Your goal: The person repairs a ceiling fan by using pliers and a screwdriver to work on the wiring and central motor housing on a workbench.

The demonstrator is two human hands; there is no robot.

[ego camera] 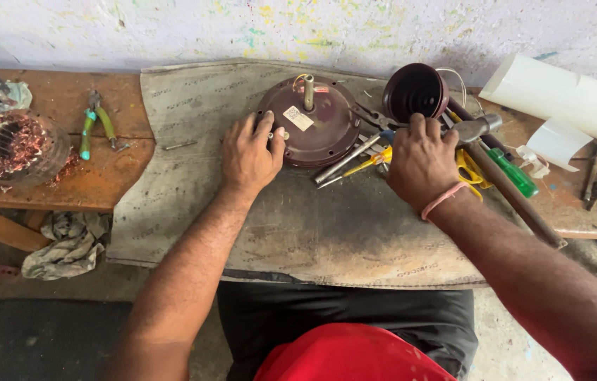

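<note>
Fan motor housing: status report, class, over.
Left hand flat on maroon fan motor housing. Right hand over tool pile. Nothing gripped visibly.

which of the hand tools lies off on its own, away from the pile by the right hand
The green-handled pliers, lying alone on the bare wooden bench left of the grey mat. The screwdrivers and hammer all crowd around the right hand.

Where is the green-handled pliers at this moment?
The pliers lie on the wooden bench at upper left, between the copper winding and the grey mat.
</note>
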